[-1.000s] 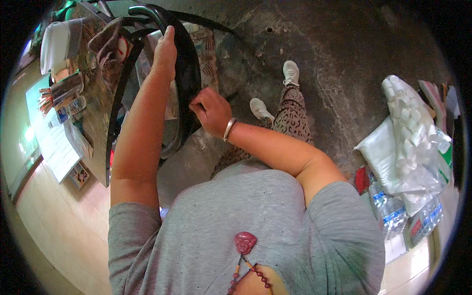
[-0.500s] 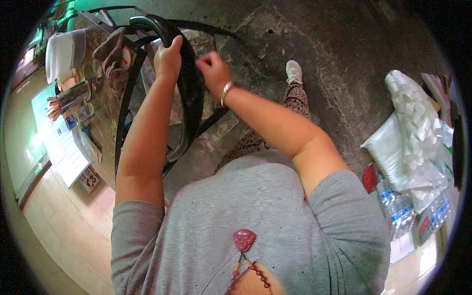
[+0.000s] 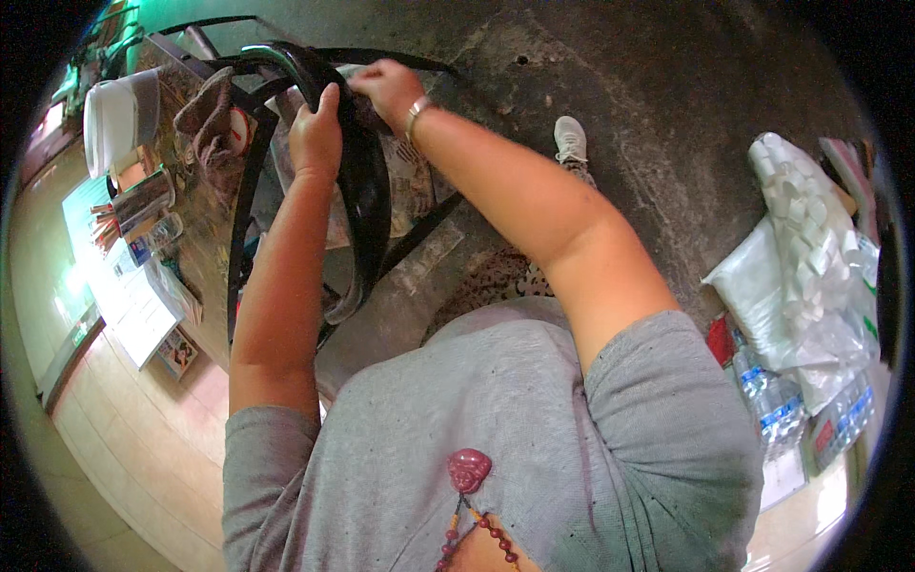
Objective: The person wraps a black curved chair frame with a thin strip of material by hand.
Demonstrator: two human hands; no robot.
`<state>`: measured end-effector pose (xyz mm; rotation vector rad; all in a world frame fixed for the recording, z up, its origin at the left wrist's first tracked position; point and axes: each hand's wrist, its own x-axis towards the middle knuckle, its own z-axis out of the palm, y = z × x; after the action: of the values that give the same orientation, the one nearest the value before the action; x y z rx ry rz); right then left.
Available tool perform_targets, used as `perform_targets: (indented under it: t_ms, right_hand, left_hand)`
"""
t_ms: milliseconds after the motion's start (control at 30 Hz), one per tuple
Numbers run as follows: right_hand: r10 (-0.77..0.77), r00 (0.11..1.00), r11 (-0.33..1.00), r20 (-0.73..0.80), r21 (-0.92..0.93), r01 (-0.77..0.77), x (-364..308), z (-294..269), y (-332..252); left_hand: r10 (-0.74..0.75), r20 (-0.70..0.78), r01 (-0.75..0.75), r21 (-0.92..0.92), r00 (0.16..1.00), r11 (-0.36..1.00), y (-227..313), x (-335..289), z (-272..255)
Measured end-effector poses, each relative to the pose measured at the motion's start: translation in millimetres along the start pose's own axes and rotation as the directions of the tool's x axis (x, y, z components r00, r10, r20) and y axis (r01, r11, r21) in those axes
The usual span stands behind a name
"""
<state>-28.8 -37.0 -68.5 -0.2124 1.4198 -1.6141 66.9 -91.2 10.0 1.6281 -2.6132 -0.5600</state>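
Note:
A large glossy black curved piece (image 3: 367, 200), bent like a loop, stands upright within a black metal frame (image 3: 250, 181). My left hand (image 3: 315, 141) grips its near-left side, with the thumb lying along the top and the other fingers hidden. At the far side of the loop, my right hand (image 3: 389, 93) is closed in a pinch close to the black surface. Whatever those fingertips hold, if anything, is too small to make out. A silver bracelet (image 3: 417, 112) circles the right wrist.
Left of the frame, a brown work surface (image 3: 195, 257) bears a grey-brown glove (image 3: 205, 119), a white container (image 3: 112, 119), a pen holder (image 3: 143, 198) and papers (image 3: 133, 305). White plastic bags (image 3: 791, 257) and bottled water packs (image 3: 777, 410) lie at right. My shoe (image 3: 570, 138) rests on dark concrete.
My right hand has moved up and slightly left along the far side of the curved piece. The left hand keeps its grip, shifted slightly down with the view.

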Motion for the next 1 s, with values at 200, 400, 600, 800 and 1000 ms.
perform_targets:
  t_ms: [200, 400, 600, 800, 1000]
  right_hand:
    - [0.114, 0.99, 0.987, 0.08, -0.124, -0.103, 25.4, 9.9, 17.3]
    - [0.655, 0.68, 0.585, 0.328, 0.349, -0.732, -93.8, -14.8, 14.2]
    - [0.556, 0.744, 0.422, 0.371, 0.645, -0.637, -46.0, -6.6, 3.0]
    - [-0.244, 0.967, 0.969, -0.076, 0.031, 0.247, -52.1, 14.7, -22.4]
    - [-0.548, 0.836, 0.798, -0.029, -0.316, 0.513, -108.0, 19.2, 1.0]
  left_hand:
    - [-0.2, 0.021, 0.201, -0.113, 0.98, 0.973, 11.1, 1.9, -3.2]
    - [-0.192, -0.028, 0.186, -0.143, 0.981, 0.972, 5.6, -1.9, -0.4]
    - [-0.151, -0.015, 0.146, -0.199, 0.988, 0.969, 11.4, -2.3, -3.9]
    - [-0.164, -0.02, 0.159, -0.146, 0.986, 0.976, 7.2, 1.4, -0.1]
    - [-0.095, -0.072, 0.078, -0.217, 0.993, 0.973, -5.7, 1.4, 7.7]
